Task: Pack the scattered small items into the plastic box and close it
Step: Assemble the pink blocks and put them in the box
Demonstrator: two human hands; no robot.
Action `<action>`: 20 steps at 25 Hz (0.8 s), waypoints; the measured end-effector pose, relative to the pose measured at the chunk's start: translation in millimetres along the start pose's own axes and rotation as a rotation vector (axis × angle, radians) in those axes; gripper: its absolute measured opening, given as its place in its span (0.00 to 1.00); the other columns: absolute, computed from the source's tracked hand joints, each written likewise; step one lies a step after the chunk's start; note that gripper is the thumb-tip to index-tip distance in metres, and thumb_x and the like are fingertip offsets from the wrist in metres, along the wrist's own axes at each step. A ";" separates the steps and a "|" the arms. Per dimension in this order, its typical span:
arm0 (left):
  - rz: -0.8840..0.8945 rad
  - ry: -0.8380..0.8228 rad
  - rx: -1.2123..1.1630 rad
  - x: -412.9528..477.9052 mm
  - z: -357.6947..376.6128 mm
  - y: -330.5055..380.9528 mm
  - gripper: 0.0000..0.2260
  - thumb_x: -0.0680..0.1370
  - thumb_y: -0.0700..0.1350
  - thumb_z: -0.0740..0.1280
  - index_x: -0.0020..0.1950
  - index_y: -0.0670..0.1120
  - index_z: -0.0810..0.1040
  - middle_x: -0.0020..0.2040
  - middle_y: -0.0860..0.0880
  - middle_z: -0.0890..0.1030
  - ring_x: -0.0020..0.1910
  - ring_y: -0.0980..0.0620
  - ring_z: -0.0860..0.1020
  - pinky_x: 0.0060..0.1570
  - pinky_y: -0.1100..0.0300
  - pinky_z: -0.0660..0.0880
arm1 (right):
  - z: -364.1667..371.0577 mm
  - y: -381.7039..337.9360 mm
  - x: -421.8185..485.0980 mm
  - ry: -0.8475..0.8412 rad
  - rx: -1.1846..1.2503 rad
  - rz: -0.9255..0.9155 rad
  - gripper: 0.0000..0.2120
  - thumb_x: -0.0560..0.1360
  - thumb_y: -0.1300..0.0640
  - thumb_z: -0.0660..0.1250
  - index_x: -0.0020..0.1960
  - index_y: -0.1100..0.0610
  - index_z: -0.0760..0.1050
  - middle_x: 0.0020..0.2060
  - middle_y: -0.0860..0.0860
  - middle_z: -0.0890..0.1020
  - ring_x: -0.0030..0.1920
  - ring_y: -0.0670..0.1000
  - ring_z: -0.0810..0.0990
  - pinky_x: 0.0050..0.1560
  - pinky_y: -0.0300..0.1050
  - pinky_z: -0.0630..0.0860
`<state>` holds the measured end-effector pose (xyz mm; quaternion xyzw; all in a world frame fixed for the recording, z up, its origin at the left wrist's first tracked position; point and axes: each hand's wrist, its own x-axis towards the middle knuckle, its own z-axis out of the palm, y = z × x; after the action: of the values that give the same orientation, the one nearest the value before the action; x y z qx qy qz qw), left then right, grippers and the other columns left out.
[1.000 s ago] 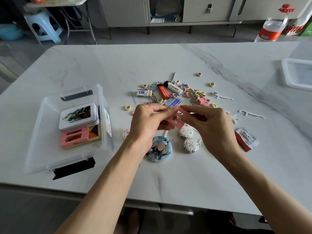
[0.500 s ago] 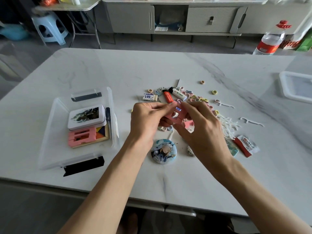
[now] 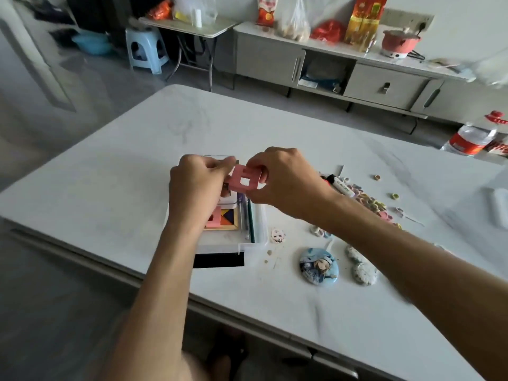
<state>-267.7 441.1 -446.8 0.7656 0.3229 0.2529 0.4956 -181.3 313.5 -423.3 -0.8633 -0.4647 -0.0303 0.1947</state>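
Observation:
Both hands hold a pink plastic frame piece [image 3: 245,180] in the air above the clear plastic box [image 3: 258,237]. My left hand [image 3: 198,185] pinches its left edge, and my right hand [image 3: 283,182] grips its right side. Inside the box, partly hidden by my left arm, lie another pink piece [image 3: 214,220], a coloured tangram puzzle [image 3: 229,218], a white tin and some pens [image 3: 246,215]. A black latch [image 3: 218,260] sticks out at the box's near end.
Right of the box lie a round blue badge [image 3: 319,265], two speckled white discs [image 3: 364,273], a small character charm [image 3: 277,235], a white lighter [image 3: 341,185] and several small coloured rings [image 3: 371,200]. A water bottle [image 3: 470,138] stands beyond the table's far right edge.
Both hands carried the pink frame piece left from the scattered pile to above the box. The camera swung left and up, so the box now sits under my hands.

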 end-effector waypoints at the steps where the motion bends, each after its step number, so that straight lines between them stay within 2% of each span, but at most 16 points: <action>1: 0.018 0.125 0.163 6.3 -10.4 -9.0 0.11 0.76 0.52 0.67 0.44 0.46 0.85 0.40 0.47 0.86 0.39 0.46 0.83 0.40 0.57 0.77 | 6.5 -4.8 14.0 -0.118 -0.050 -0.011 0.14 0.69 0.51 0.73 0.53 0.55 0.80 0.43 0.49 0.81 0.42 0.50 0.79 0.40 0.41 0.76; 3: -0.006 0.292 0.373 16.0 -26.5 -24.6 0.12 0.77 0.51 0.65 0.56 0.48 0.82 0.52 0.47 0.84 0.51 0.42 0.80 0.47 0.54 0.73 | 23.8 -11.0 34.1 -0.325 -0.173 -0.019 0.15 0.70 0.51 0.73 0.54 0.55 0.80 0.45 0.50 0.82 0.42 0.50 0.80 0.37 0.41 0.77; 5: -0.105 0.230 0.446 23.6 -33.2 -38.5 0.16 0.77 0.46 0.64 0.64 0.47 0.76 0.60 0.45 0.80 0.58 0.39 0.77 0.52 0.51 0.72 | 43.2 -13.5 44.6 -0.416 -0.310 -0.056 0.13 0.70 0.52 0.71 0.51 0.57 0.79 0.43 0.51 0.81 0.40 0.51 0.79 0.31 0.40 0.73; 6: -0.143 0.166 0.468 25.7 -33.3 -43.9 0.17 0.76 0.43 0.63 0.65 0.46 0.75 0.60 0.43 0.79 0.57 0.37 0.76 0.52 0.50 0.71 | 51.6 -13.4 46.1 -0.429 -0.346 -0.060 0.13 0.70 0.54 0.71 0.52 0.58 0.77 0.41 0.51 0.79 0.38 0.51 0.78 0.28 0.39 0.69; 8: -0.145 0.092 0.514 27.5 -31.4 -51.8 0.12 0.75 0.39 0.62 0.58 0.43 0.75 0.55 0.40 0.79 0.49 0.36 0.75 0.45 0.52 0.68 | 64.3 -12.8 45.2 -0.440 -0.346 -0.034 0.15 0.71 0.58 0.70 0.54 0.59 0.69 0.36 0.51 0.73 0.33 0.49 0.73 0.25 0.41 0.63; 10: -0.128 0.075 0.543 29.4 -32.9 -56.2 0.07 0.74 0.36 0.60 0.50 0.41 0.74 0.50 0.38 0.79 0.41 0.38 0.70 0.41 0.53 0.65 | 73.4 -13.7 43.6 -0.446 -0.308 -0.012 0.17 0.71 0.63 0.69 0.52 0.58 0.62 0.33 0.52 0.70 0.31 0.50 0.72 0.24 0.41 0.61; 14: -0.110 0.083 0.534 30.9 -33.9 -58.8 0.05 0.73 0.34 0.57 0.42 0.42 0.70 0.46 0.37 0.78 0.38 0.38 0.68 0.38 0.53 0.64 | 82.9 -20.3 42.3 -0.432 -0.284 0.008 0.16 0.71 0.68 0.65 0.49 0.58 0.58 0.31 0.52 0.68 0.29 0.50 0.69 0.24 0.41 0.57; 17: -0.117 0.074 0.538 31.6 -32.3 -57.9 0.05 0.73 0.34 0.58 0.43 0.42 0.70 0.47 0.38 0.78 0.39 0.38 0.68 0.39 0.53 0.65 | 90.3 -25.5 41.6 -0.433 -0.273 0.081 0.15 0.71 0.72 0.60 0.49 0.59 0.58 0.31 0.52 0.67 0.32 0.54 0.71 0.25 0.42 0.57; 20: -0.118 0.067 0.541 31.4 -32.3 -57.4 0.05 0.73 0.33 0.58 0.43 0.42 0.71 0.48 0.37 0.78 0.40 0.36 0.70 0.38 0.53 0.64 | 101.3 -30.3 39.9 -0.394 -0.272 0.169 0.16 0.73 0.73 0.58 0.58 0.61 0.62 0.40 0.57 0.76 0.43 0.61 0.79 0.32 0.45 0.68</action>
<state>-283.6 500.9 -485.3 0.8414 0.4387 0.1533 0.2759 -196.5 396.8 -498.2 -0.9065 -0.4116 0.0925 -0.0159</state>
